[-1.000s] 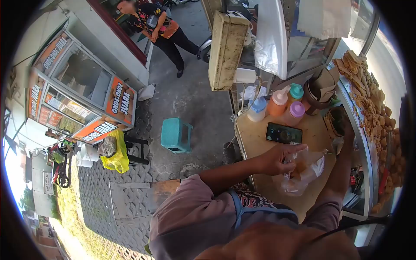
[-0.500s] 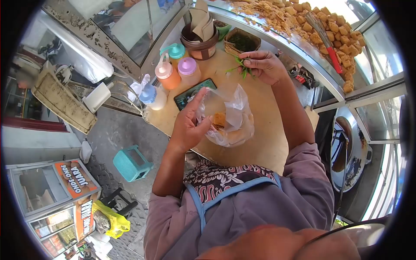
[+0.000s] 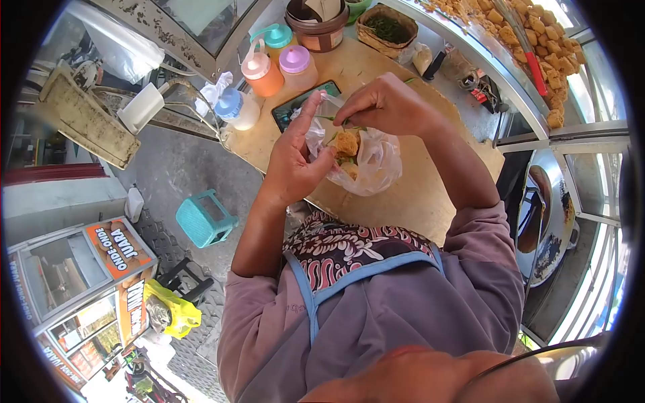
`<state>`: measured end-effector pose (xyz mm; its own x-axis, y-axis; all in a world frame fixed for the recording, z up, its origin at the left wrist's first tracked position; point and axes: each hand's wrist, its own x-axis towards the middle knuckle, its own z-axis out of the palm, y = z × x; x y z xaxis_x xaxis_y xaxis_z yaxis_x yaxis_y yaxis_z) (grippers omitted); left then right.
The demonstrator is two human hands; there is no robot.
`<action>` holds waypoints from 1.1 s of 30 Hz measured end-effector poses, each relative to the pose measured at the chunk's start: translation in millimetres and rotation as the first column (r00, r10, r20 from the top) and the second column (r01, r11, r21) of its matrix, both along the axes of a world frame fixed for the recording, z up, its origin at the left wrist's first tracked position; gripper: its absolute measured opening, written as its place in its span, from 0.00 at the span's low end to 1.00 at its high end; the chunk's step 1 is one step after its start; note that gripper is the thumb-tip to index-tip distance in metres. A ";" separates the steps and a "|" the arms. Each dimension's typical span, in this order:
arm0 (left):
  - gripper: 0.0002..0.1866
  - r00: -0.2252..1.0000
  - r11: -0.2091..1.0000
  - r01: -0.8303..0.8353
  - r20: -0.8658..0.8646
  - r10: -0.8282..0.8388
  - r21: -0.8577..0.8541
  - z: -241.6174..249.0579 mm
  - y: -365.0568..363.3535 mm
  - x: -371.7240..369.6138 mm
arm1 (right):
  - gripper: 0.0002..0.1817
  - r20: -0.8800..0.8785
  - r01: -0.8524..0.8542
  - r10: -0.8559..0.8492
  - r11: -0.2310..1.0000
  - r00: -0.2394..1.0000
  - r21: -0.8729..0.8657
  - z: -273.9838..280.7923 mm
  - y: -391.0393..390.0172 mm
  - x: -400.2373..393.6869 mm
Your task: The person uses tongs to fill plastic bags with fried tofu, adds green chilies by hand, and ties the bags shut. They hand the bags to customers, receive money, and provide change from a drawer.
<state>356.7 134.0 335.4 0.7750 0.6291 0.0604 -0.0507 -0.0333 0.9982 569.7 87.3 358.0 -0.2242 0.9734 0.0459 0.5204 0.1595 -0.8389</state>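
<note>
My left hand [image 3: 295, 158] grips the rim of a clear plastic bag [image 3: 379, 168] above the wooden table, thumb on the near side. Inside the bag sit fried tofu pieces [image 3: 347, 143], golden brown. At the bag's mouth, my right hand [image 3: 383, 104] is closed with fingers pinched on green chillies [image 3: 344, 123], which hang partly over the opening. A phone [image 3: 306, 104] lies on the table just behind my left fingers.
Squeeze bottles with pink [image 3: 261, 70], purple [image 3: 297, 67] and blue [image 3: 236, 109] tops stand at the back left. A basket of green chillies [image 3: 385, 30] is behind. Fried tofu [image 3: 537, 47] fills the glass case at right, with red-handled tongs [image 3: 536, 70].
My right hand has come down and left with the green chillies, from near the basket to the bag's mouth. The bag is opened wider, and more tofu shows in it.
</note>
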 end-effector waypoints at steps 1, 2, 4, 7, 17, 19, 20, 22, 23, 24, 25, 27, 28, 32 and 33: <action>0.38 1.000 1.000 0.005 -0.017 -0.006 -0.017 0.9 -0.1 -1.6 | 0.11 -0.019 0.036 -0.037 0.999 0.999 -0.032 3.1 -0.7 5.1; 0.38 0.999 0.999 0.010 -0.031 -0.011 -0.033 1.6 -0.2 -2.3 | 0.11 -0.035 0.070 -0.073 0.996 0.997 -0.063 4.0 -0.4 11.7; 0.38 1.000 0.999 -0.001 -0.017 0.000 -0.039 3.2 -1.6 -2.6 | 0.11 -0.238 0.098 -0.087 0.995 0.967 0.034 0.6 5.7 35.7; 0.39 1.000 0.998 -0.002 -0.014 0.001 -0.057 3.7 -3.5 -4.5 | 0.11 -0.188 0.406 -0.371 0.893 0.909 0.197 -13.1 32.5 74.8; 0.35 0.981 0.976 0.031 -0.192 0.011 0.216 5.6 -3.9 -14.3 | 0.15 0.622 0.536 -0.684 0.711 0.380 0.455 -126.5 114.5 157.6; 0.35 0.974 0.987 0.022 -0.224 0.014 0.159 14.5 -2.1 -14.7 | 0.14 0.576 0.487 -0.685 0.726 0.446 0.486 -92.7 99.0 124.9; 0.34 0.971 0.993 0.021 -0.238 0.007 0.116 18.4 -1.4 -14.4 | 0.14 0.394 0.374 -0.640 0.734 0.660 0.567 -74.3 87.2 107.3; 0.33 0.957 0.977 0.051 -0.291 0.012 0.209 14.6 5.0 -14.3 | 0.14 0.245 0.148 -0.275 0.887 0.930 0.438 -23.6 48.6 63.8; 0.33 0.947 0.965 0.070 -0.320 0.016 0.253 13.2 8.8 -13.3 | 0.14 0.212 -0.015 -0.026 0.982 0.977 0.190 0.6 25.3 39.7; 0.33 0.950 0.948 0.115 -0.313 -0.017 0.297 13.9 12.8 -11.1 | 0.14 0.326 -0.129 0.060 0.972 0.943 0.196 11.9 7.4 16.1; 0.33 0.949 0.925 0.165 -0.310 -0.054 0.342 15.5 17.7 -7.4 | 0.14 0.435 -0.235 0.133 0.953 0.890 0.190 18.1 -4.2 -0.1; 0.33 0.955 0.810 0.221 -0.291 -0.065 0.543 16.7 28.1 2.2 | 0.13 0.695 -0.116 0.121 0.992 0.708 -0.054 17.9 -15.6 -10.0; 0.33 0.964 0.700 0.215 -0.265 -0.039 0.681 14.0 33.8 7.2 | 0.12 0.795 -0.021 0.140 0.987 0.590 -0.159 19.0 -21.1 -11.3; 0.30 0.969 0.624 0.101 -0.219 0.115 0.775 43.8 40.7 17.2 | 0.07 0.708 -0.102 0.263 0.960 0.656 -0.262 42.6 -47.6 12.9; 0.27 0.960 0.539 0.074 -0.207 0.190 0.839 49.2 44.5 19.5 | 0.06 0.596 -0.221 0.301 0.953 0.745 -0.206 47.0 -62.3 15.8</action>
<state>376.2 178.4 384.6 0.8070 0.4364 0.3979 0.2190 -0.8469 0.4846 585.5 24.9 405.1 -0.4106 0.8616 -0.2985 0.8808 0.2902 -0.3741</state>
